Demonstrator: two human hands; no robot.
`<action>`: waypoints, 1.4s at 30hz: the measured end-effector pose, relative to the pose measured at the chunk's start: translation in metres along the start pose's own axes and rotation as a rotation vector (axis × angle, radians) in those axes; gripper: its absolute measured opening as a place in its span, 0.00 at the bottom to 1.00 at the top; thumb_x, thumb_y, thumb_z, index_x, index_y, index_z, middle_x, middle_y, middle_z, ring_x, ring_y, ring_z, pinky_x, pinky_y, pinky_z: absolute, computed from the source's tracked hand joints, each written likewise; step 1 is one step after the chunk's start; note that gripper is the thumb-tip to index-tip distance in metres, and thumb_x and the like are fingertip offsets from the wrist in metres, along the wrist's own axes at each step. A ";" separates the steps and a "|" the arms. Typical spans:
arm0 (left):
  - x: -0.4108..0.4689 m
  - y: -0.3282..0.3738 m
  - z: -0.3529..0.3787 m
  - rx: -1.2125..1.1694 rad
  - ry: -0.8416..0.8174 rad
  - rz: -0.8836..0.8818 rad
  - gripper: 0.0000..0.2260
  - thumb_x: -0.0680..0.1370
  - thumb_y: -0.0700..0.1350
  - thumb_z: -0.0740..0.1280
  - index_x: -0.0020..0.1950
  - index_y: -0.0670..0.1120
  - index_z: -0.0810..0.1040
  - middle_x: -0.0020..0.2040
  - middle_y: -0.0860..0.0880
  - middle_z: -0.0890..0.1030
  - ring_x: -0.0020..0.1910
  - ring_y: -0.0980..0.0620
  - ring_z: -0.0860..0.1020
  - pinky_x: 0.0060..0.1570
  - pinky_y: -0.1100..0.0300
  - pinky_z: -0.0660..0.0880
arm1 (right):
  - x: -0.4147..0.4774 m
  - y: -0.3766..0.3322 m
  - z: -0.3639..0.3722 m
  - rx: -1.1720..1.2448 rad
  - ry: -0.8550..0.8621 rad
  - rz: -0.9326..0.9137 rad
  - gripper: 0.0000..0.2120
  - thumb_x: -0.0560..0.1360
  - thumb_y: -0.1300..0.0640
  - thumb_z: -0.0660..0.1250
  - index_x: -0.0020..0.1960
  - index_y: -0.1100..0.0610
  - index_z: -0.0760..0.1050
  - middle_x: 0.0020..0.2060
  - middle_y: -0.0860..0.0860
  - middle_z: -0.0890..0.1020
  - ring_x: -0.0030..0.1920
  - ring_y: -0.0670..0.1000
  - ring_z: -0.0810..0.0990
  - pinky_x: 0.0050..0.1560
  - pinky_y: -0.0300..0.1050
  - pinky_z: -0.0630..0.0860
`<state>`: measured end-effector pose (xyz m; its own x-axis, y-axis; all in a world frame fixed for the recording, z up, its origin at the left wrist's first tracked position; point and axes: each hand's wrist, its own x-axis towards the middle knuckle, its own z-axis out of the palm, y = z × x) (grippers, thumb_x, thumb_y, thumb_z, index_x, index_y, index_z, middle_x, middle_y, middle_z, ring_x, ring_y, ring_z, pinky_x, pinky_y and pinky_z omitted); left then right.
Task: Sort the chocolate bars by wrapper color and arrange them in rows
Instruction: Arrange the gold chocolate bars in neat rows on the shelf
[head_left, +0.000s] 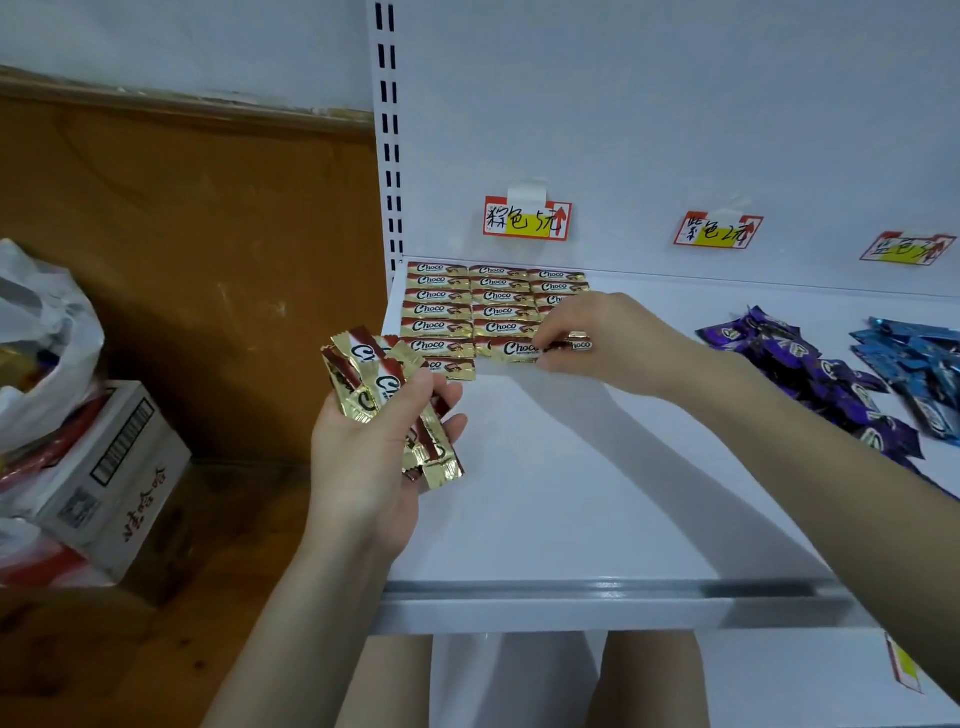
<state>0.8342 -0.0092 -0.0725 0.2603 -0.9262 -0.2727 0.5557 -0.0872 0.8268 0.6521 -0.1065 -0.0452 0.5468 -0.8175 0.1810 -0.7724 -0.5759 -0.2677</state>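
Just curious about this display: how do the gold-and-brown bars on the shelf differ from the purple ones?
The gold-and-brown bars have gold wrappers with brown; the purple bars are dark purple. The gold-and-brown bars lie in neat rows; the purple bars sit in a loose heap. The gold-and-brown bars are at the left of the white shelf, the purple bars further right. Both rest on it.

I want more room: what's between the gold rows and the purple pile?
In the head view, just the right hand, pinching a gold bar, over bare white shelf.
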 end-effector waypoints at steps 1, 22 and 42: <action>0.000 -0.001 0.001 0.002 -0.003 -0.004 0.15 0.73 0.41 0.69 0.60 0.46 0.76 0.46 0.46 0.84 0.38 0.53 0.84 0.34 0.59 0.80 | 0.002 0.003 0.001 -0.013 -0.018 0.002 0.08 0.73 0.61 0.68 0.51 0.61 0.80 0.49 0.54 0.81 0.50 0.53 0.77 0.50 0.42 0.68; 0.007 -0.008 0.000 -0.001 0.024 -0.012 0.14 0.73 0.40 0.68 0.58 0.47 0.76 0.48 0.45 0.83 0.38 0.52 0.84 0.34 0.59 0.80 | 0.011 0.008 0.027 -0.013 -0.066 -0.062 0.06 0.74 0.59 0.67 0.47 0.59 0.81 0.45 0.52 0.81 0.47 0.52 0.76 0.50 0.51 0.72; 0.003 -0.007 -0.006 -0.046 0.037 0.013 0.15 0.73 0.40 0.68 0.60 0.47 0.76 0.49 0.45 0.83 0.38 0.52 0.84 0.33 0.59 0.79 | 0.012 0.001 0.026 0.002 -0.012 -0.067 0.08 0.74 0.59 0.67 0.51 0.60 0.81 0.48 0.53 0.81 0.50 0.53 0.76 0.50 0.44 0.69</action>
<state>0.8361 -0.0095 -0.0818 0.2961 -0.9131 -0.2802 0.5874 -0.0573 0.8073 0.6664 -0.1162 -0.0683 0.6010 -0.7769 0.1877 -0.7332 -0.6294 -0.2574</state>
